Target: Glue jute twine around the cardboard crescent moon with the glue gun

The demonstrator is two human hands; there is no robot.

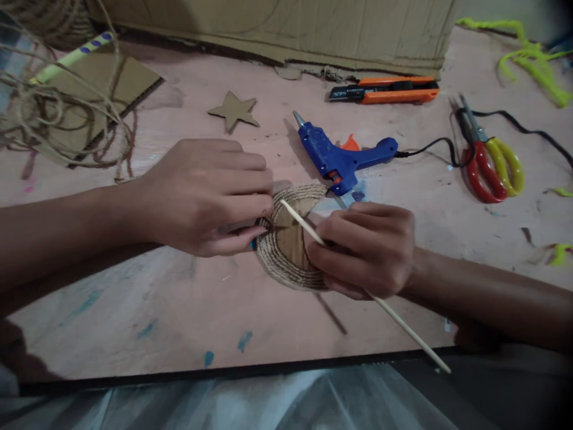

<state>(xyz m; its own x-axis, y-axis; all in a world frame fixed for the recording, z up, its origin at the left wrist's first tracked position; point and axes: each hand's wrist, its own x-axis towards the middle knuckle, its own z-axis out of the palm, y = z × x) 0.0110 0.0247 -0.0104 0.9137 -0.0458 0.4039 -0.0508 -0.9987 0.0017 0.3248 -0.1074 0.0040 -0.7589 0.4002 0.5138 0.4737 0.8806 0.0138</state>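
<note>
A round cardboard piece with rings of twine around its bare middle lies on the table between my hands. My left hand is closed at its left edge, thumb and fingers pinching the twine-covered rim; the exact grip is partly hidden. In my right hand is a thin wooden stick, its upper tip over the twine rings and its lower end past the table edge. The right fingers cover the disc's right side. Just behind the disc lies a blue glue gun with an orange trigger.
A cardboard star lies behind my left hand. An orange cutter and red-and-yellow-handled scissors are farther back right. Loose twine tangles over a cardboard sheet at left. A large cardboard panel stands behind.
</note>
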